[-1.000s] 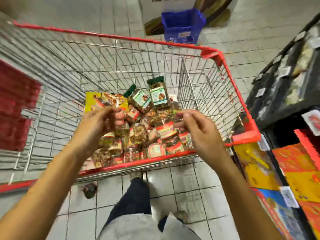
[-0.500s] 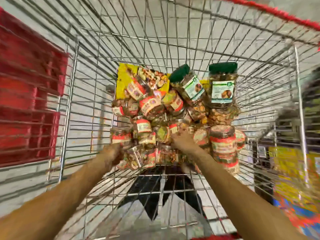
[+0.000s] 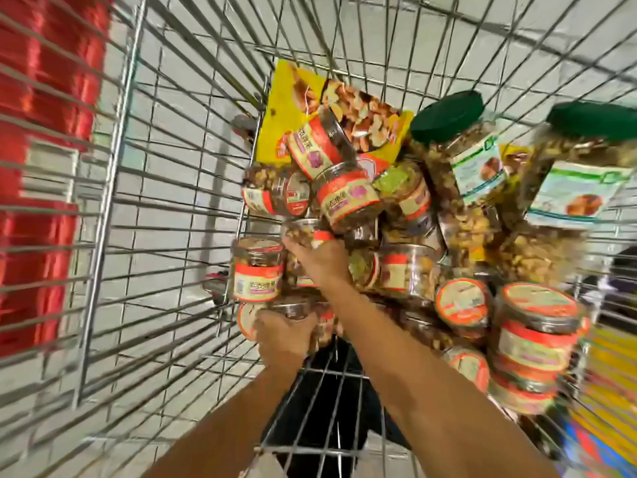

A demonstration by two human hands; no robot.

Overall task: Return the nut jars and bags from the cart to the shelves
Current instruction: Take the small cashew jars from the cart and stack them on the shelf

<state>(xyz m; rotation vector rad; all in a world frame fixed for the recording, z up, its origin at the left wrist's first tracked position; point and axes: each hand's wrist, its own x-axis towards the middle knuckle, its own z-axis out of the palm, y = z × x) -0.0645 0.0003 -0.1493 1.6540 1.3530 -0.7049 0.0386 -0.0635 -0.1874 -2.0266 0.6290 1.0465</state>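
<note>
Both my arms reach down into the wire cart (image 3: 165, 208). A heap of small clear nut jars with red labels (image 3: 344, 198) fills its bottom. My right hand (image 3: 319, 258) grips one small jar (image 3: 303, 231) in the middle of the heap. My left hand (image 3: 284, 334) grips another small jar (image 3: 272, 310) at the near edge. A yellow nut bag (image 3: 296, 98) lies at the far side under the jars. Two tall green-lidded jars (image 3: 462, 146) lean at the far right.
The cart's wire walls rise on all sides around my arms. Red plastic of the cart's seat flap (image 3: 38, 174) shows through the left wall. Tiled floor lies below. Colourful shelf goods (image 3: 606, 384) blur at the lower right.
My view has dropped closer into the cart. Both hands have gone from above the rim down into the heap, and each now grips a small jar.
</note>
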